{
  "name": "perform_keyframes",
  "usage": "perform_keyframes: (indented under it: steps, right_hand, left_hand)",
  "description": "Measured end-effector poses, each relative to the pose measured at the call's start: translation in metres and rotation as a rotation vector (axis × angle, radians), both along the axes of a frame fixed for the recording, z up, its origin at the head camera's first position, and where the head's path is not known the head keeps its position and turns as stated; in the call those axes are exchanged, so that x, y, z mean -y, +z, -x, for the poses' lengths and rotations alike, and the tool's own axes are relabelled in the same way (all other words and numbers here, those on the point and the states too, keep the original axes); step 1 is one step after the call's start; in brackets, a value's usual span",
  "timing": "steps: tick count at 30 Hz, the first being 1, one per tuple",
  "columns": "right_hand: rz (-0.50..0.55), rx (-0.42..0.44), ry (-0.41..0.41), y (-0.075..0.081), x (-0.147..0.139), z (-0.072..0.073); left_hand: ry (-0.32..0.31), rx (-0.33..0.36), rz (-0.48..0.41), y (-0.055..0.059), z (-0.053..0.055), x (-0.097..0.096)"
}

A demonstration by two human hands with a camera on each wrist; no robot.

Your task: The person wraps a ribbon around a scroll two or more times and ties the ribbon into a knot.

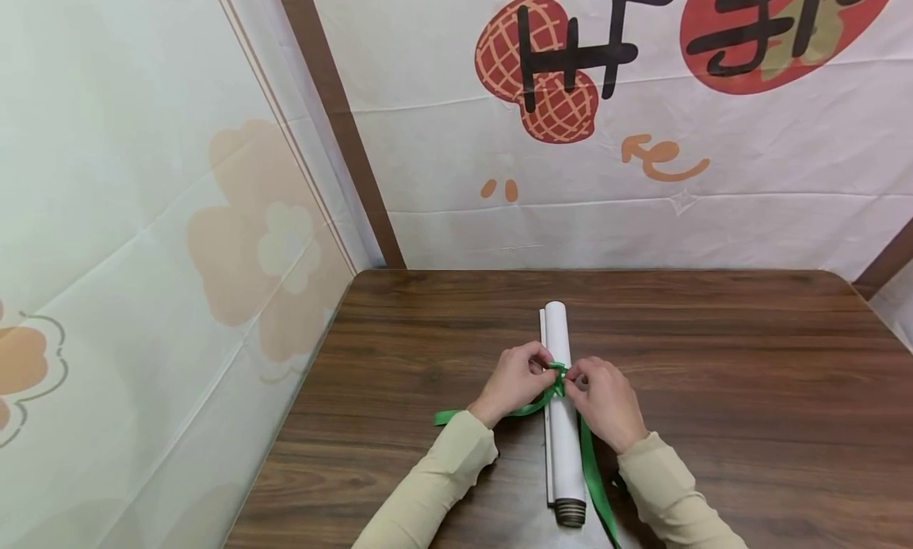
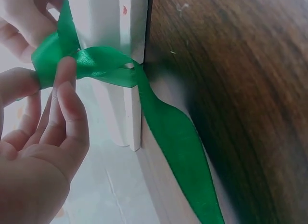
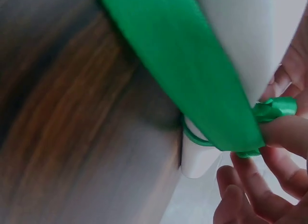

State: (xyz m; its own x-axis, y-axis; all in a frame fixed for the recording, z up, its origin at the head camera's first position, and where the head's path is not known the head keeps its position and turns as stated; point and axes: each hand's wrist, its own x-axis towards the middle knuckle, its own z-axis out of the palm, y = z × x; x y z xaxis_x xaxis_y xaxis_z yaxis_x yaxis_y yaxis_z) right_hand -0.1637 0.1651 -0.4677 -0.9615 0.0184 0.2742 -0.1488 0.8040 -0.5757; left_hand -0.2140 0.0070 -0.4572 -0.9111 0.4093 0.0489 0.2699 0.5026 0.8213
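A white rolled-up scroll [image 1: 568,454] lies lengthwise on the table, its near end showing dark layered edges. Green ribbon [image 1: 596,478] is wrapped round its middle, bunched in loops on top. My left hand [image 1: 518,379] pinches the green loop from the left between thumb and fingers. From the right, my right hand [image 1: 606,398] pinches the ribbon at the same spot, fingertips close to the left hand's. One loose tail [image 2: 183,142] trails off to the left; the other, a wide band [image 3: 178,60] in the right wrist view, runs toward the near edge.
The dark wood-grain table [image 1: 749,390] extends on both sides of the scroll. A thin white strip [image 1: 548,454] runs along the scroll's left side. Printed fabric walls [image 1: 428,137] stand behind the table and at its left.
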Motion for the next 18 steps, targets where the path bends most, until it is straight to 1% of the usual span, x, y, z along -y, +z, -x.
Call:
perform_keyframes:
  steps: [5, 8, 13, 18]
  right_hand:
    - [0.001, -0.001, -0.025, -0.0035, -0.0009, 0.0031]
    - [0.020, -0.009, -0.017, -0.0048, -0.0014, 0.0042]
    - [0.036, -0.039, -0.001, -0.0060, -0.0008, 0.0069]
    - [0.007, -0.038, 0.002, -0.0064, 0.0010, 0.0098]
  left_hand:
    - [-0.007, 0.008, 0.001, 0.0003, -0.0011, 0.0001]
    - [-0.014, 0.008, -0.001, -0.0002, -0.0013, 0.0003]
    - [-0.024, -0.010, -0.007, -0.0012, -0.0016, 0.0001]
    - [-0.035, -0.018, -0.024, -0.0011, -0.0030, 0.0007]
